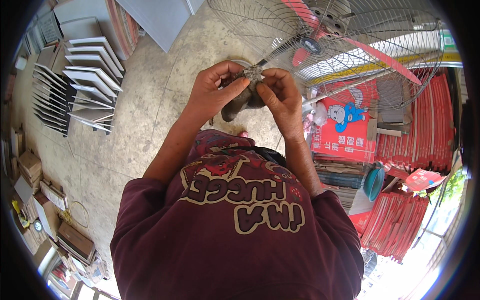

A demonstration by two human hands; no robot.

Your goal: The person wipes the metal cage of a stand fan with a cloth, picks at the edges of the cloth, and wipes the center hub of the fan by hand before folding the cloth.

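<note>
Both hands are raised in front of my body, close together over the floor. Between them is a dusty, crumpled grey-brown piece, rough on top, its kind unclear. My left hand pinches its left side between thumb and bent fingers. On the other side, my right hand grips its edge with thumb and forefinger. Dark brown rounded shapes show just below the grey part; whether they belong to it, I cannot tell. My fingers hide part of the piece.
A large wire-caged fan with red blades stands ahead to the right. Stacks of red cartons line the right side. On the left, tiles stand in black racks on the concrete floor. Boxes lie at lower left.
</note>
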